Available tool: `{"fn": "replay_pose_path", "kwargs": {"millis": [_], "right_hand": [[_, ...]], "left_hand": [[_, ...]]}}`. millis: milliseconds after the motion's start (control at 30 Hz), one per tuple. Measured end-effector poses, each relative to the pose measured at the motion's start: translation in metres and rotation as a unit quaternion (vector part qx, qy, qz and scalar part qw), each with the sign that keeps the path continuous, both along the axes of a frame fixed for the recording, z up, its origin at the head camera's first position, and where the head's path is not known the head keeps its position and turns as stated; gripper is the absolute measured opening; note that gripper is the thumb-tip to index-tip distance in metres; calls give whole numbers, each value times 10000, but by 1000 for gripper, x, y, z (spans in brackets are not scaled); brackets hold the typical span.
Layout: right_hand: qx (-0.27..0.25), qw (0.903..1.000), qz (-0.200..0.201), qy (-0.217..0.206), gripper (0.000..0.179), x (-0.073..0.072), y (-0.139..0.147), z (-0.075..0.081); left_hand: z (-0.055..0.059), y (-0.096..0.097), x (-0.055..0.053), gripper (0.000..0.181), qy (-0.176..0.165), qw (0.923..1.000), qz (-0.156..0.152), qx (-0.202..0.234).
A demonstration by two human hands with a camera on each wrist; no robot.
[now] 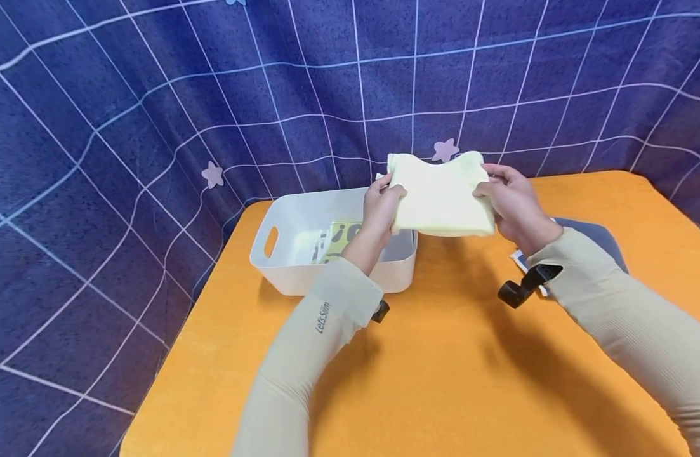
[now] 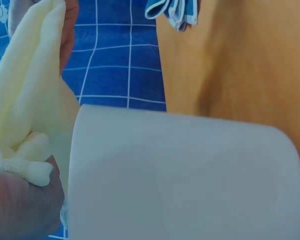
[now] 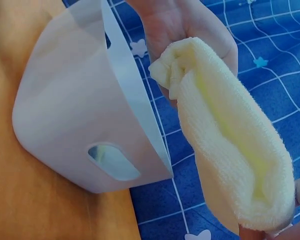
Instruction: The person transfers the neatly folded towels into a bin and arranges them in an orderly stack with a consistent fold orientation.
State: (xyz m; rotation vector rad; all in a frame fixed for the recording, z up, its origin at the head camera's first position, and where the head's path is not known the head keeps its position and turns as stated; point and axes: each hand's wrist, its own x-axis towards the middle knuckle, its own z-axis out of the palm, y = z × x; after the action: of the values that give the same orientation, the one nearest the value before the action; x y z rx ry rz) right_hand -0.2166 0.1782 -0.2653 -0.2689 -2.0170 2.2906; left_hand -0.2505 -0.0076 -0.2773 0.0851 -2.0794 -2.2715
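A pale yellow terry towel (image 1: 441, 193), folded into a thick rectangle, is stretched between both hands above the table. My left hand (image 1: 381, 206) pinches its left edge, thumb on top. The opposite edge is gripped by my right hand (image 1: 512, 200), with the thumb on the near face. In the right wrist view the towel (image 3: 235, 145) appears end-on, its folded layers bulging. Just left of and below the towel stands a white plastic bin (image 1: 332, 279) with oval handle holes. A yellow-green patterned item (image 1: 339, 238) lies inside it, partly hidden by my left forearm.
An orange cloth (image 1: 441, 355) covers the table. At the right, a grey-blue folded item (image 1: 598, 238) lies partly behind my right forearm, with a small white and dark item (image 1: 519, 259) beside it. A blue gridded curtain (image 1: 327, 95) hangs along the back and left.
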Motion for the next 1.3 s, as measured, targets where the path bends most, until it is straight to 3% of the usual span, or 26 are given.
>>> {"fn": "replay_pose_path", "kwargs": {"millis": [400, 567, 1300], "right_hand": [[-195, 9998, 23, 66, 62, -1, -12, 3], [-24, 9999, 55, 85, 62, -2, -15, 4], [-45, 9997, 231, 51, 60, -4, -35, 9]], "left_hand": [[5, -14, -6, 55, 46, 10000, -56, 3], [9, -17, -7, 55, 85, 9998, -113, 123], [14, -41, -13, 57, -90, 9995, -124, 283]]}}
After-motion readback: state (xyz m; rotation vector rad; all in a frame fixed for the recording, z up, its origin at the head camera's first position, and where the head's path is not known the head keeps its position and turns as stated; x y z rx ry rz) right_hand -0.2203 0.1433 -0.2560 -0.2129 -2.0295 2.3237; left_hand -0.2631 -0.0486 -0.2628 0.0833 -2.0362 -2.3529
